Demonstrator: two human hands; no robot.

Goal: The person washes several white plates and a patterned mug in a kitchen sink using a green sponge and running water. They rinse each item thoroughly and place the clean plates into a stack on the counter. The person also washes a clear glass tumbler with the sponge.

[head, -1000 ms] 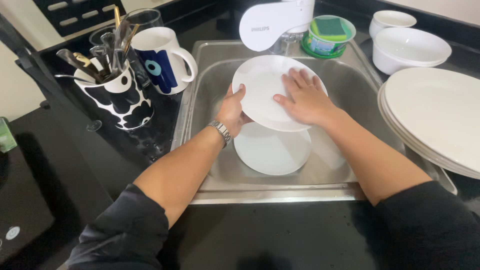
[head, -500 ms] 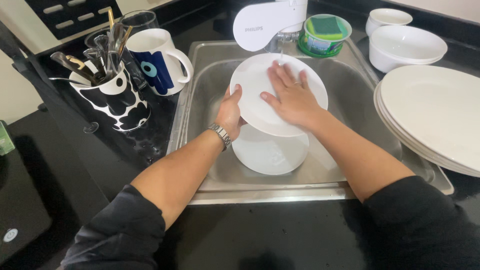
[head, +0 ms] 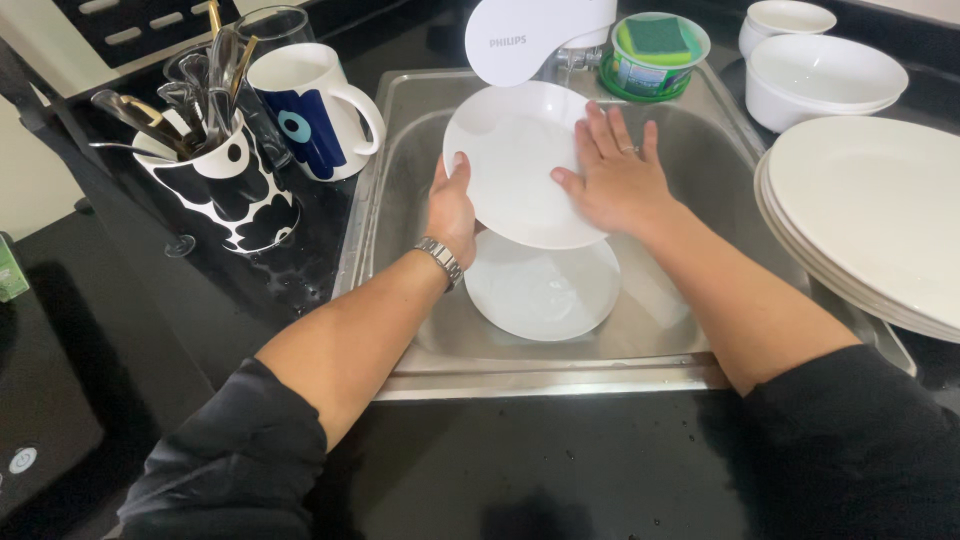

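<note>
Both hands are on a round white plate (head: 515, 160) held over the metal sink (head: 400, 150). Left hand (head: 452, 205) grips the plate's edge, thumb on top. Right hand (head: 615, 180) lies flat and open on the plate. Another white plate (head: 545, 295) sits in the sink below. Behind, a round green tub (head: 655, 60) with a colourful label holds a green sponge (head: 657, 35). A white mug with blue shapes (head: 310, 110) stands left of the sink.

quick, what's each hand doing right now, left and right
Left hand: closed on the edge of the white plate, holding it over the sink.
Right hand: open, flat on that plate's face, fingers spread.
</note>
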